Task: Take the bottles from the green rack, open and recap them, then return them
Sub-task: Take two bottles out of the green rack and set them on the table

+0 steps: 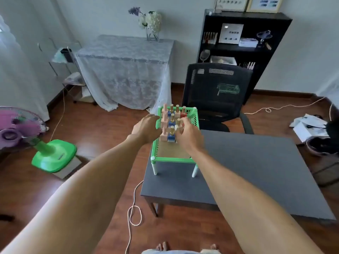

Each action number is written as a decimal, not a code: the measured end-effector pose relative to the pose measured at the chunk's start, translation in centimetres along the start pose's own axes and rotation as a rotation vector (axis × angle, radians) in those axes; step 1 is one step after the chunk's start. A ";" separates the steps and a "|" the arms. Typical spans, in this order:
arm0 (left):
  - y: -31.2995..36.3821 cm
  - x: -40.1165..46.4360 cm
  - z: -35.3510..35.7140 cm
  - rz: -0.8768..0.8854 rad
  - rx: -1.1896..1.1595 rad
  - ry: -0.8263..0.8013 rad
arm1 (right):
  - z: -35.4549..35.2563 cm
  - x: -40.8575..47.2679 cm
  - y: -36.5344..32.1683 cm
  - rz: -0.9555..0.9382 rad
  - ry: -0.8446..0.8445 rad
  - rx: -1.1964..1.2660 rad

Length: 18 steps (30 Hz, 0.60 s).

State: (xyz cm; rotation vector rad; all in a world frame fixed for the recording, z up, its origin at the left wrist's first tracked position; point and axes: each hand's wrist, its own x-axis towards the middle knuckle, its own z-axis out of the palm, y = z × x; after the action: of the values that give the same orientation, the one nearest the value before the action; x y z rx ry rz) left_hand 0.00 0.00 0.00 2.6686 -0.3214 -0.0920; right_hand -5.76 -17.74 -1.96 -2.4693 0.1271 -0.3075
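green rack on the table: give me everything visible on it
The green rack is a rectangular slatted basket, plastic by the look, on white legs with white corner caps. It stands upright at the left end of the dark grey table. Its floor looks tan and is bare at the near end. Small bottles with gold or pink caps stand in rows at the far end. The left hand is at its left wall; the right hand reaches among the bottles.

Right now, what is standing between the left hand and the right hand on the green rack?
In the head view, small bottles with gold caps stand between the left hand and the right hand, inside the green rack.
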 end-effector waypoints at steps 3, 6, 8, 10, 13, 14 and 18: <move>-1.1 -0.2 1.1 -0.012 -0.021 -0.028 | 1.6 -0.9 0.3 0.055 -0.068 0.019; -2.2 0.0 2.9 -0.032 -0.058 -0.064 | 3.1 -1.5 0.7 0.083 -0.153 0.005; -2.5 0.4 3.7 -0.049 -0.100 -0.077 | 3.8 -1.1 1.0 0.106 -0.179 -0.004; -2.7 0.7 4.5 -0.060 -0.143 -0.087 | 4.3 -0.8 1.1 0.127 -0.219 -0.019; -2.9 1.2 5.2 -0.054 -0.193 -0.085 | 5.1 -0.3 1.2 0.149 -0.250 -0.056; -3.0 1.2 5.3 -0.056 -0.198 -0.082 | 5.3 -0.1 1.3 0.156 -0.251 -0.058; -3.1 1.2 5.8 -0.090 -0.229 -0.046 | 6.0 0.2 1.6 0.192 -0.236 -0.053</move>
State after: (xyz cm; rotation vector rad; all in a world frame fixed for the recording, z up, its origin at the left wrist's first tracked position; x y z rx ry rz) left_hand 1.18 -0.04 -6.57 2.4559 -0.1920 -0.2062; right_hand -4.13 -15.50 -7.51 -2.5010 0.2725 0.0708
